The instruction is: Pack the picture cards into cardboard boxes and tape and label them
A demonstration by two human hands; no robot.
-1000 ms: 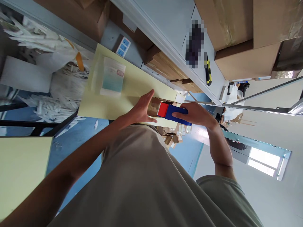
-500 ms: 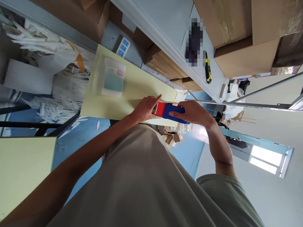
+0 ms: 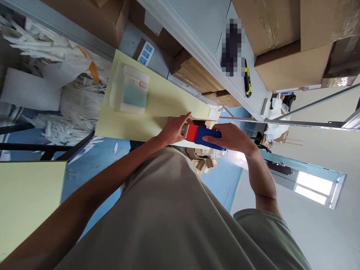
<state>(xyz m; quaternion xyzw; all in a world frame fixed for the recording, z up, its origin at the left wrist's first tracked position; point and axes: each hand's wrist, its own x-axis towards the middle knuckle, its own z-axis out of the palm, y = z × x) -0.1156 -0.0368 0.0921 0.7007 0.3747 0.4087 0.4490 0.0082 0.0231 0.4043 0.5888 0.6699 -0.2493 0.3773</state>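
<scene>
My right hand (image 3: 232,138) grips the blue handle of a red and blue tape dispenser (image 3: 201,134), held over the near edge of the pale yellow table (image 3: 157,105). My left hand (image 3: 174,129) is closed around the dispenser's front end, where a brown tape roll shows between the fingers. A small cardboard box (image 3: 200,122) lies under both hands, mostly hidden. My shirt fills the lower part of the view.
A clear pack with a blue-green sheet (image 3: 132,93) lies on the table. A power strip (image 3: 144,53) sits behind it. Cardboard boxes (image 3: 284,41) and a yellow utility knife (image 3: 247,78) rest on the grey shelf. White paper scraps (image 3: 56,127) pile up at left.
My left hand has curled from flat against the tape roll to closed around the dispenser's front end. The dispenser has barely shifted.
</scene>
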